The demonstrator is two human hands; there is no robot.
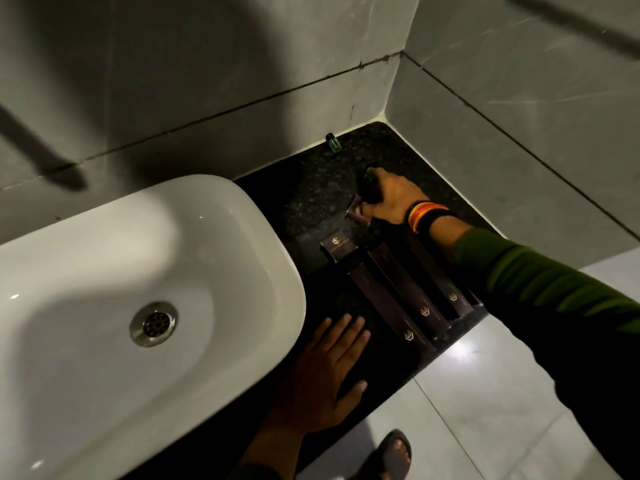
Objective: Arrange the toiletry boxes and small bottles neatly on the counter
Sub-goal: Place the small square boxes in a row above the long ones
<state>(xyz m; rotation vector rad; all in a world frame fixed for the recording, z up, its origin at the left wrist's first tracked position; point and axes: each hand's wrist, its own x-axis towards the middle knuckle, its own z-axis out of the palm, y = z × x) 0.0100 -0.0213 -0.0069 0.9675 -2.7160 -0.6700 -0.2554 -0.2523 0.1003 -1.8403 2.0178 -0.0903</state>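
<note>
Our three long dark boxes (398, 299) lie parallel, slanting toward the wall; right hand (391, 199) grips a small dark box (358, 214), left hand (325, 372) flat, open.

Three long dark boxes (393, 306) (408, 289) (436, 271), two small boxes (337, 245) (356, 213), one tiny green bottle (334, 143), one white sink (263, 237), two hands (322, 372) (391, 199).
</note>
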